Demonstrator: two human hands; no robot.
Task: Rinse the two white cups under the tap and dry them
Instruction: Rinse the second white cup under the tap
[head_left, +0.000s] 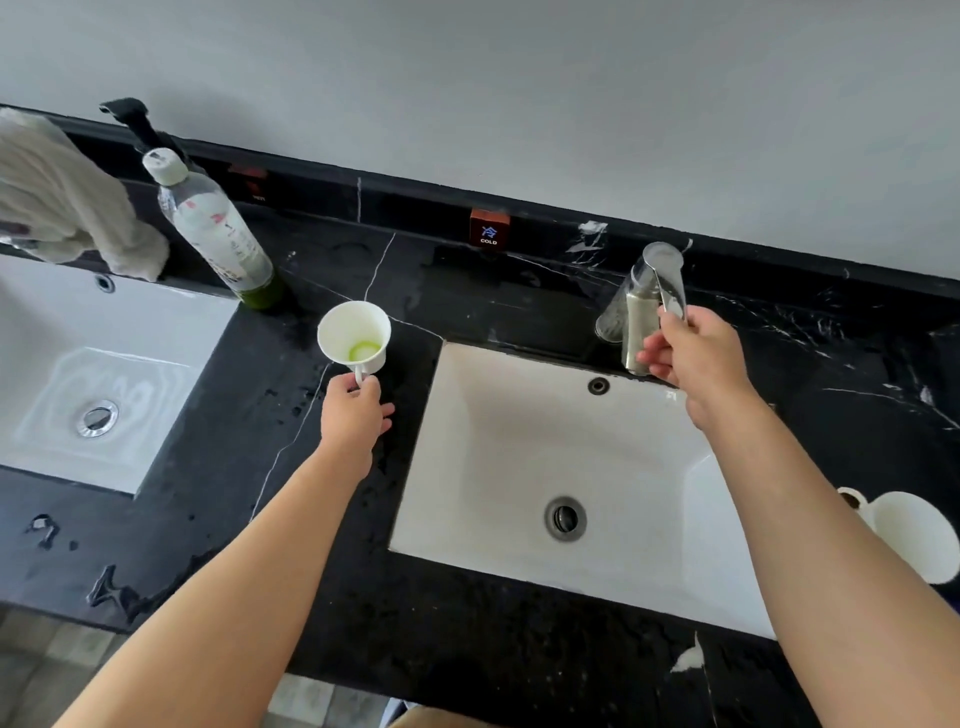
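A single head-worn wide-angle view looks steeply down and forward from above a black marble counter, close over the right basin, taking in the grey wall behind; edges bend visibly.

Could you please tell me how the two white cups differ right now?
The left cup is gripped by its handle in the left hand; the right cup lies untouched on the countertop. The left cup shows a green ring of residue inside; the right cup's inside is hidden. Both are white with handles.
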